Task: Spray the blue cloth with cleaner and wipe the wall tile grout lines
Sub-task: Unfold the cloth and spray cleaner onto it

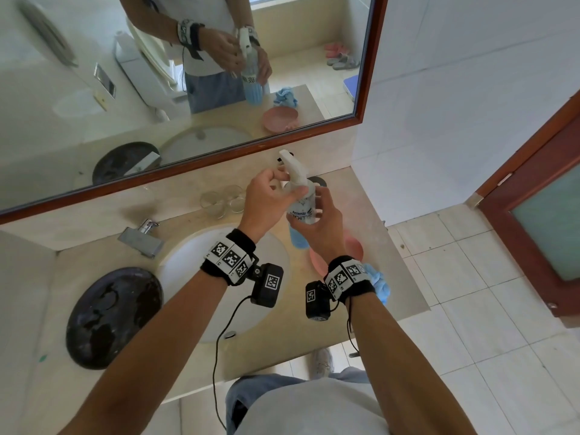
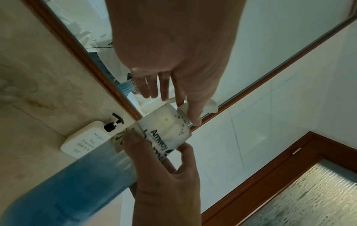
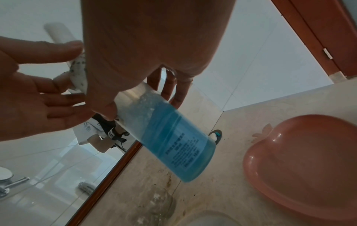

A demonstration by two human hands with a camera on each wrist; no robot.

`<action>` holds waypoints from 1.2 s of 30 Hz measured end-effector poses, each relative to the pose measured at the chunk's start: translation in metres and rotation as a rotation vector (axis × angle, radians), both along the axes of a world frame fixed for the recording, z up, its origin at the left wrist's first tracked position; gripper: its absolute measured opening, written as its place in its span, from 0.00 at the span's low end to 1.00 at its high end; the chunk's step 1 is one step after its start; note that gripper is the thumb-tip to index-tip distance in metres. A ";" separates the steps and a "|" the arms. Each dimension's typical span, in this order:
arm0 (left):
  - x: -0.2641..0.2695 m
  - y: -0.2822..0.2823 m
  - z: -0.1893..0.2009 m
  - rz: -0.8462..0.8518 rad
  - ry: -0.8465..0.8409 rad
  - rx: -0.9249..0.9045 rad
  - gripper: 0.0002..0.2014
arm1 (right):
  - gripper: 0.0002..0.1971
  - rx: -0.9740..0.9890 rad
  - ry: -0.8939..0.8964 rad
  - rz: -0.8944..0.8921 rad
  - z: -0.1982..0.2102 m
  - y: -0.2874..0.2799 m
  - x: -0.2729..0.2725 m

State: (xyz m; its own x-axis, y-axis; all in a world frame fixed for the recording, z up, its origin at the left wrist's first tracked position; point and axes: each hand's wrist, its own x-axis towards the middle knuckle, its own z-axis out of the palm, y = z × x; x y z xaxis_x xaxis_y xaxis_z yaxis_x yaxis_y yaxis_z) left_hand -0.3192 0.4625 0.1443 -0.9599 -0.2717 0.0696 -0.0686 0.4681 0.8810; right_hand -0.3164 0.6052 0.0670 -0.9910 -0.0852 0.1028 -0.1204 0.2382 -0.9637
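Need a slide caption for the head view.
Both hands, left and right, hold the spray bottle over the counter.

Head view looks down; wrist views close (all share bottle).

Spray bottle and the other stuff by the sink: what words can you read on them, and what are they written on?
"Amway": on the spray bottle label, held by the left hand and right hand.
"Tea Tonique": on the white pump bottle against the wall.
Smaller lines on the pump bottle: too small to read.
Fine print on the spray bottle's back, right wrist view: too blurred to read.
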 end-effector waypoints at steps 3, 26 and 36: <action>-0.001 0.004 -0.006 0.037 -0.015 0.056 0.21 | 0.30 -0.009 -0.009 -0.012 -0.001 0.001 -0.001; 0.000 -0.005 0.003 -0.108 -0.055 0.211 0.21 | 0.32 0.056 -0.028 0.003 0.000 0.023 -0.006; -0.011 -0.010 0.007 -0.246 -0.003 0.113 0.12 | 0.33 0.028 -0.084 -0.010 -0.012 0.035 -0.015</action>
State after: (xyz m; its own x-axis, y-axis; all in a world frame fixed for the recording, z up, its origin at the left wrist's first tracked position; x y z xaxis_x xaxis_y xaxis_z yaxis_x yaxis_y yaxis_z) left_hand -0.3306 0.4529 0.1514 -0.9981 -0.0363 0.0490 0.0321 0.3699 0.9285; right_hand -0.3315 0.6399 0.0545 -0.9969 -0.0768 0.0169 -0.0369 0.2663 -0.9632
